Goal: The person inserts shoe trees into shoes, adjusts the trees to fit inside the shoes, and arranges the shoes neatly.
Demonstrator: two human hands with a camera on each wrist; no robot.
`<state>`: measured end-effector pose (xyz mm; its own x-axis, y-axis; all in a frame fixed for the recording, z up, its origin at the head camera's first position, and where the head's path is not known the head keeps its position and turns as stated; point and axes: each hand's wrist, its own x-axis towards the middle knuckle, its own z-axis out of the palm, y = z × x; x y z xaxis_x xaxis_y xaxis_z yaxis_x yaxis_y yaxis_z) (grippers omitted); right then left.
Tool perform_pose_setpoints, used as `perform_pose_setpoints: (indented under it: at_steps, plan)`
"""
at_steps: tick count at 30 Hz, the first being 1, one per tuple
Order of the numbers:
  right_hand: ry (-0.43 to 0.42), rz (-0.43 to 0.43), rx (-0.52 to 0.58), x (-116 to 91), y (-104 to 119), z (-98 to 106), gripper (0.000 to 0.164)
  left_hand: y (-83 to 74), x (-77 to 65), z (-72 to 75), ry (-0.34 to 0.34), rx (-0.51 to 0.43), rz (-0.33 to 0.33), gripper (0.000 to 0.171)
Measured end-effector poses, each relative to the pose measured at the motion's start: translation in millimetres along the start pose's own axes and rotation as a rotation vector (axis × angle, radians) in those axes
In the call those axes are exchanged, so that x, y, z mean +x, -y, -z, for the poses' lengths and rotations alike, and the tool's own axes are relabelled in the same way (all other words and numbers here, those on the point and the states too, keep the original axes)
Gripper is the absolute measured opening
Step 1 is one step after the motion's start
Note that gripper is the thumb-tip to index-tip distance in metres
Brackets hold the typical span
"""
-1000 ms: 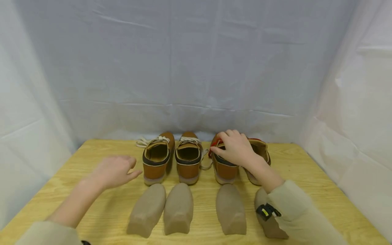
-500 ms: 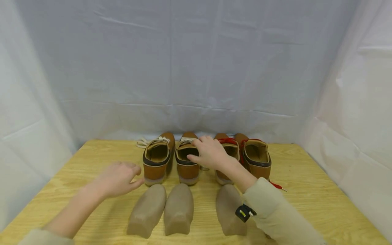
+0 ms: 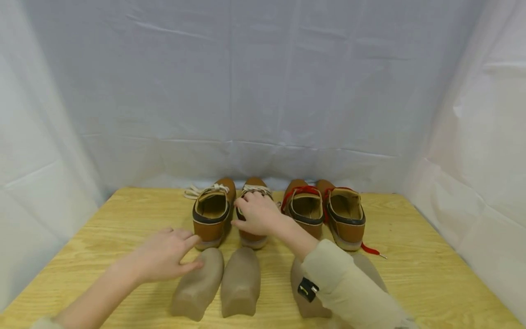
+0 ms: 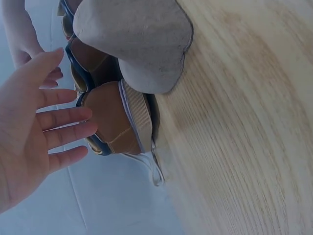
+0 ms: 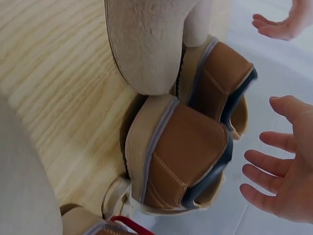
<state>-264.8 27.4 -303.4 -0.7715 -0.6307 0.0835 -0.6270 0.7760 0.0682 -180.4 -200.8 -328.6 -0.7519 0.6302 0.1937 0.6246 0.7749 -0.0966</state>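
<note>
My left hand (image 3: 170, 253), fingers spread, hovers beside the leftmost grey-beige moulded shoe insert (image 3: 197, 285). In the left wrist view nothing lies in that palm. My right hand (image 3: 258, 214) is held over the second brown shoe with cream laces (image 3: 252, 240) and hides part of its opening. The right wrist view shows its fingers loosely extended and apart from the shoe heel (image 5: 188, 147). Left of it stands another cream-laced shoe (image 3: 208, 230). A second shoe insert (image 3: 240, 283) lies in front of these shoes.
Two brown shoes with red laces, one (image 3: 304, 217) beside the other (image 3: 347, 230), stand on the right. A red lace end (image 3: 371, 250) trails on the wooden table (image 3: 419, 274). Two more inserts are partly hidden by my right sleeve (image 3: 349, 288). White cloth (image 3: 255, 91) hangs behind.
My right hand has moved left from the red-laced shoes to the second cream-laced shoe. My left hand has come nearer and slightly right, toward the leftmost insert. The shoes stay in place.
</note>
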Motion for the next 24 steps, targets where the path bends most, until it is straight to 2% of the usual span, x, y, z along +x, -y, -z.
perform_pose_setpoints:
  at_steps: [8, 13, 18, 24]
  plan:
    - [0.041, -0.009, -0.004, 9, 11, -7, 0.05, -10.6, -6.2, -6.9, 0.057, -0.04, -0.04, 0.066]
    - [0.047, -0.008, -0.038, 12, 15, -12, 0.051, -16.6, -10.9, -13.1, 0.043, -0.008, -0.067, 0.082]
    - [0.07, -0.013, -0.055, 13, 18, -14, 0.051, -23.5, -14.7, -17.0, 0.008, 0.029, -0.105, 0.084]
    - [0.077, -0.01, -0.074, 14, 22, -17, 0.05, -29.5, -17.1, -20.9, 0.037, 0.056, -0.146, 0.086]
